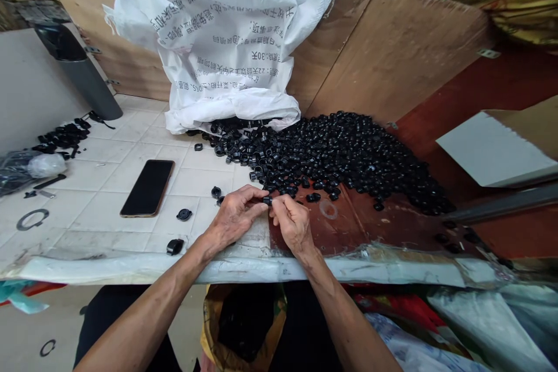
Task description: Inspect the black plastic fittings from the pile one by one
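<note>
Between the fingertips of both hands sits a small black plastic ring part (267, 200). My left hand (238, 212) pinches it from the left, thumb and forefinger closed on it. From the other side my right hand (291, 220) grips it, fingers curled in. Just behind the hands spreads a large heap of similar black plastic parts (349, 151). A few loose ones lie left of my left hand, among them a round black cap (183, 214) and a black ring (175, 246).
A white woven sack (226, 52) lies against the wooden board (405, 46) behind the heap. On the tiled table are a phone (148, 188) and a grey bottle (89, 78). An open yellow bag (211, 325) holding black contents stands below the table edge (152, 270).
</note>
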{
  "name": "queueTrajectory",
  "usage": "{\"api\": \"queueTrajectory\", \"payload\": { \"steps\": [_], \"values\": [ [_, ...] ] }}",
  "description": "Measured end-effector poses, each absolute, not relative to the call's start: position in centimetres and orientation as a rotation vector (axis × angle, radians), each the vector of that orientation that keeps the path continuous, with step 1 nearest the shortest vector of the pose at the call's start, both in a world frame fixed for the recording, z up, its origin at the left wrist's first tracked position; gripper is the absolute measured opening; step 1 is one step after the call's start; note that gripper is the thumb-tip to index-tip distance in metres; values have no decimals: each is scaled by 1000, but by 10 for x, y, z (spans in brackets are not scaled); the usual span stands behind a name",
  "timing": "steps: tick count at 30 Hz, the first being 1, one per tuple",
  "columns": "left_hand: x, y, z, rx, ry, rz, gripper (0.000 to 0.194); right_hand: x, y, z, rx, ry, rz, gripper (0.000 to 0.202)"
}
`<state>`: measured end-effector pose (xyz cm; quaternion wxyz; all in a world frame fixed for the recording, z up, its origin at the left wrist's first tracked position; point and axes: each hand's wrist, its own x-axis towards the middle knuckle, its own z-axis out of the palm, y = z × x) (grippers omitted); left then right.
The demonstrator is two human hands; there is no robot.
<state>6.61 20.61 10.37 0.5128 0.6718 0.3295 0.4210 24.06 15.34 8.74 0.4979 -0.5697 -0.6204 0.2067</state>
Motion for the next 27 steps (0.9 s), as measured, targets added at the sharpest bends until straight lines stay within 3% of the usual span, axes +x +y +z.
{"api": "queueTrajectory", "payload": {
  "steps": [14, 19, 24, 27],
  "values": [
    [58, 195, 125, 1434, 685, 804, 23, 230, 135, 88, -1222, -1406, 534, 21],
    [37, 157, 134, 1784, 712, 921, 18, 204, 97, 95, -1332, -1254, 690, 29],
    [15, 106, 116, 1420, 789, 949, 26, 181, 58, 99, -1282, -1419, 590, 23],
    [3, 81, 105, 1406, 790, 979, 25, 168, 41, 102, -1325, -1380, 774, 23]
  ]
}}
